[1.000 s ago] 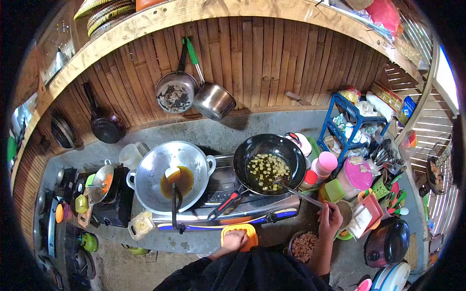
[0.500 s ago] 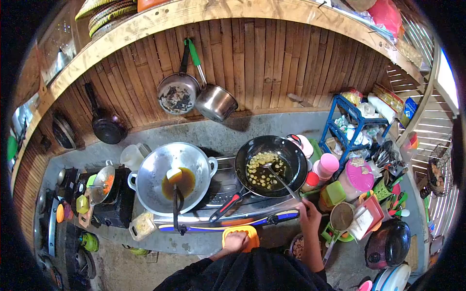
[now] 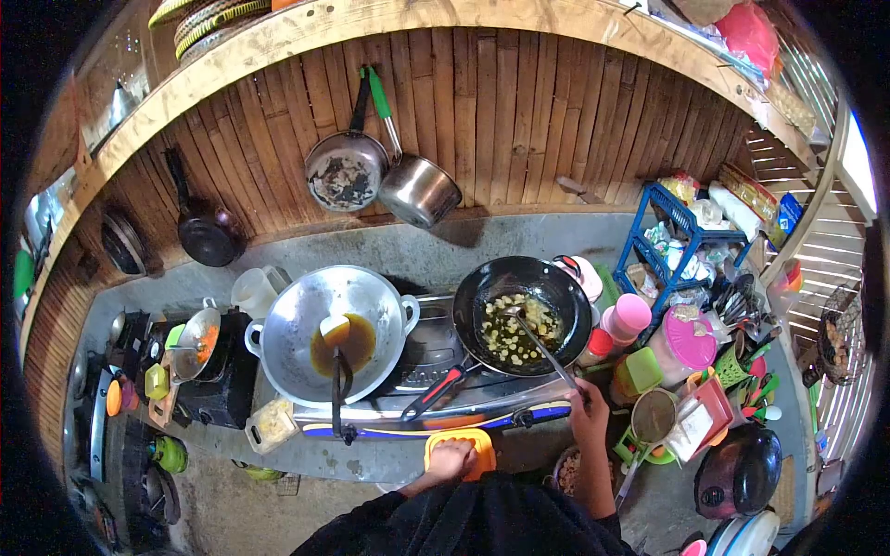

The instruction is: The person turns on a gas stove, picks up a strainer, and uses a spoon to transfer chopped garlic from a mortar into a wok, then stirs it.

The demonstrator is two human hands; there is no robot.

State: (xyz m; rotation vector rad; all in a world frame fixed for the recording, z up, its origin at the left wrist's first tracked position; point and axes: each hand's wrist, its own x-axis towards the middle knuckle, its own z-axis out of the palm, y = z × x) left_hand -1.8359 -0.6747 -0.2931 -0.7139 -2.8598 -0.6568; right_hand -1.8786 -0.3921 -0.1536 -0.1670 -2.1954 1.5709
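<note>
In my right hand (image 3: 590,415) is the handle of a long metal cooking spoon (image 3: 549,356), gripped with closed fingers. Its tip sits among pale sliced pieces (image 3: 510,345) in the oil of a black wok (image 3: 473,292) on the stove. My left hand (image 3: 451,460) is curled over a yellow-orange plastic container (image 3: 486,448) at the counter's front edge, close to my body. What lies inside that container is mostly hidden by the hand. The wok's black-and-red handle (image 3: 434,394) points toward the front left.
Left of the wok stands a large aluminium pan (image 3: 287,306) holding brown liquid and a dark-handled ladle (image 3: 337,380). Pink jars (image 3: 630,313), a blue rack (image 3: 644,250) and a strainer (image 3: 654,415) crowd the right. A bowl (image 3: 563,468) is partly hidden beside my right forearm.
The spoon's tip has shifted within the wok, and the pale pieces are spread differently in the oil. My left hand stays on the container. The view has shifted slightly.
</note>
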